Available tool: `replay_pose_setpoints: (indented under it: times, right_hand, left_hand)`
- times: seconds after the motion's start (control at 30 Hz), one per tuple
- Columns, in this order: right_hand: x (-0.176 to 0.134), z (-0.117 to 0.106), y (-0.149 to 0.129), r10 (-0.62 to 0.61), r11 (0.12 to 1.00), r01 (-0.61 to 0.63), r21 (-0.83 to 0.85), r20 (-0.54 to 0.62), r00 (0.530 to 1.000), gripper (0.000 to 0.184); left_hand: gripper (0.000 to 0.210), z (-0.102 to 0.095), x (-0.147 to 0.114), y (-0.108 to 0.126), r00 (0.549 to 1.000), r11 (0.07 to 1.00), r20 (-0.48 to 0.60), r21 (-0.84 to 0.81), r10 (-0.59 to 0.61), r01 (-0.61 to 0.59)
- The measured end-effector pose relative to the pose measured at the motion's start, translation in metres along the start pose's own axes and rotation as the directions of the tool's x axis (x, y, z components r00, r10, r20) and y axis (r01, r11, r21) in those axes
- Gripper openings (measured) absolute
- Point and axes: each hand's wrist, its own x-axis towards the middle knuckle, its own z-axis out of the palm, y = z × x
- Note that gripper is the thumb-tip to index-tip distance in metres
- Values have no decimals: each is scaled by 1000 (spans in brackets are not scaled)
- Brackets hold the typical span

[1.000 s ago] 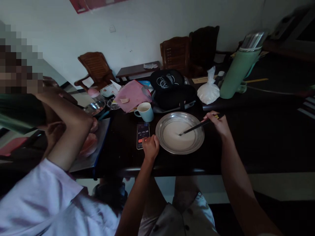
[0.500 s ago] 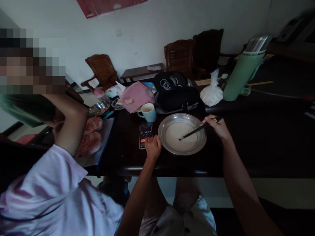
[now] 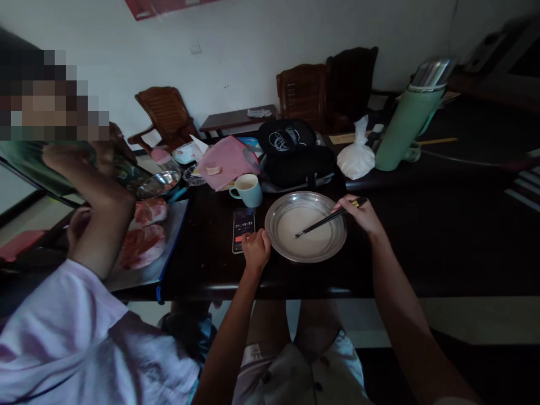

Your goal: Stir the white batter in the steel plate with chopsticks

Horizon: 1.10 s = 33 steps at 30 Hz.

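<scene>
- Right hand (image 3: 363,215) grasps slim black chopsticks (image 3: 323,223) with yellow bands, tips dipped in pale, creamy liquid (image 3: 314,243).
- Left hand (image 3: 256,248) is curled at the bowl's left rim; whether it grips the rim, I cannot tell.
- Round, silver metal bowl (image 3: 276,243) sits between both hands on the dark, glossy table (image 3: 439,242), holding the liquid.
- Black-screened phone (image 3: 238,228) lies left of the bowl, its lower corner covered by the left hand.
- Another person's lilac sleeve (image 3: 80,298) and bent arm partly block the pinkish-red meat (image 3: 145,244) at left.
- Light-blue mug (image 3: 251,196) and black fabric case (image 3: 297,166) crowd the bowl's far side.
- Knotted clear bag of white powder (image 3: 355,161) stands beside a tall green steel-capped flask (image 3: 407,126).
- Brown wooden chairs (image 3: 301,93) stand beyond.
</scene>
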Motion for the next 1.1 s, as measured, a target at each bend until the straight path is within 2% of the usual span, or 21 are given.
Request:
replay_pose_setpoints:
  times: [0.17, 0.37, 0.53, 0.6, 0.73, 0.9, 1.1]
  right_hand:
    - [2, -1, -2, 4, 1000, -1, 27, -125, 992, 33]
    - [1, -1, -1, 19, 1000, -19, -6, -21, 1000, 33]
    - [-1, -7, 3, 37, 999, -31, 36, -150, 988, 30]
    - [-1, -6, 3, 44, 998, -38, 47, -132, 990, 30]
    - [-1, -3, 1, 29, 999, -28, 17, -25, 999, 31]
    - [-1, -5, 2, 30, 998, -22, 53, -161, 986, 31]
    - [-1, 0, 2, 23, 999, -22, 35, -27, 999, 31]
  left_hand:
    - [38, 2, 0, -1, 1000, 1000, -8, -8, 0, 0]
    - [38, 2, 0, -4, 999, 999, -19, -16, 38, -38]
    - [37, 2, 1, -5, 999, 998, -10, -44, 41, -41]
    - [37, 2, 2, -5, 999, 997, -5, -61, 40, -41]
    - [37, 1, 2, -4, 999, 998, -13, -56, 38, -38]
    - [38, 1, 0, -3, 999, 999, -9, -27, 39, -39]
    - [38, 2, 0, -3, 999, 999, -17, -11, 32, -33]
